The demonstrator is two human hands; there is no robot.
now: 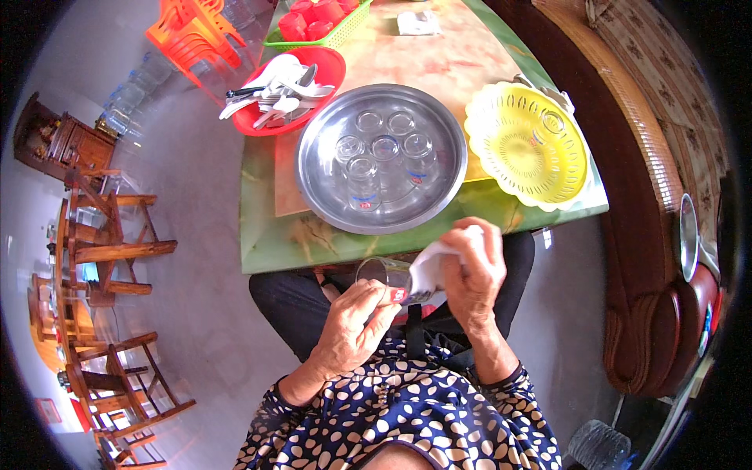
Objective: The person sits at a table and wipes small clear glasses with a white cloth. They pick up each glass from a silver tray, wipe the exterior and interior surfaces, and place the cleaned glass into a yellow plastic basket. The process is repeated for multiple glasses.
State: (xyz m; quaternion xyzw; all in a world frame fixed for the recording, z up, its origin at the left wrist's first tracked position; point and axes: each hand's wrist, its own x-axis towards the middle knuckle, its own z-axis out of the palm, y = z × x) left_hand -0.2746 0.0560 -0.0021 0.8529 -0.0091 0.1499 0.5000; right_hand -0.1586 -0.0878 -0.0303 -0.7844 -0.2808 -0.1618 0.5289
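My left hand (354, 323) grips a clear drinking glass (381, 276) lying on its side over my lap, just below the table's front edge. My right hand (473, 276) presses a white cloth (435, 262) against the glass's base end. On the green table (329, 239) right above stands a round steel tray (321, 176) holding several clear glasses upside down. A yellow perforated plastic basket (526, 149) sits to the tray's right with one glass in it.
A red plate (329, 70) with white spoons and cutlery lies left of the tray. Further back is a green basket (338, 35) of red cups. Wooden chairs (102, 243) stand at the left, a brown sofa (650, 235) at the right.
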